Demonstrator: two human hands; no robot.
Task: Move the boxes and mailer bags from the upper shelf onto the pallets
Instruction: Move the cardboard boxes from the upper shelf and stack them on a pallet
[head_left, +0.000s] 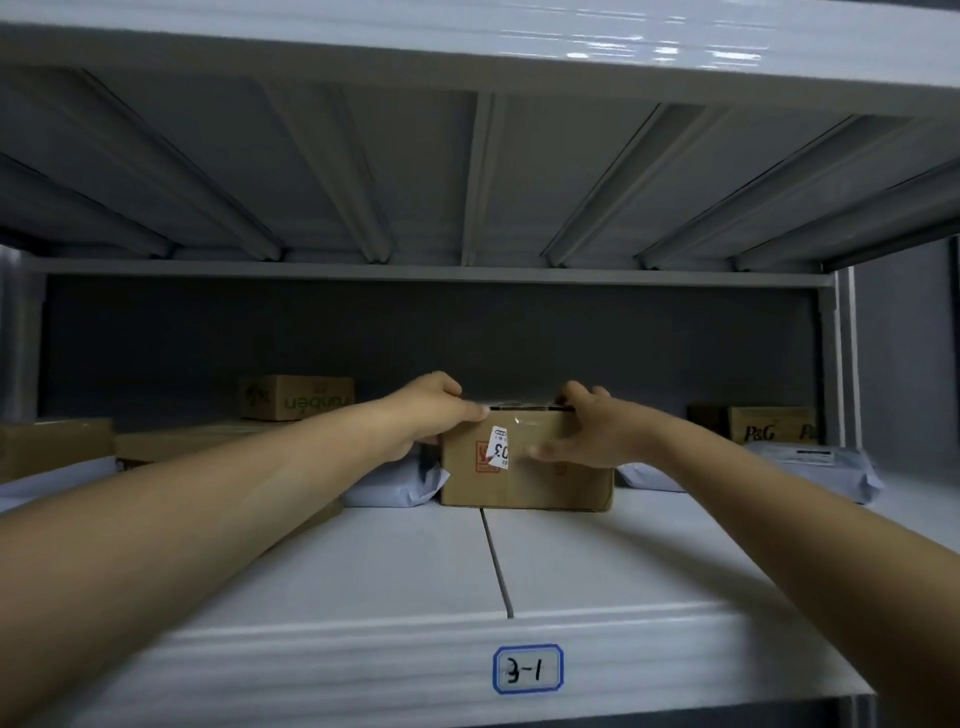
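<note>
Now both hands clasp the box (524, 467); left hand (431, 410) and right hand (587, 426) flank it. Its long axis seemingly runs side to side.

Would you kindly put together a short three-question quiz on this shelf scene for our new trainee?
1. True or false: the left hand and the right hand both grip the centre box.
2. The label on the shelf edge reads: A) 3-1, B) 2-4, C) 1-3.
3. Fill in: the P&G box stands to the centre box's ____.
Key: 1 true; 2 A; 3 right.
</note>
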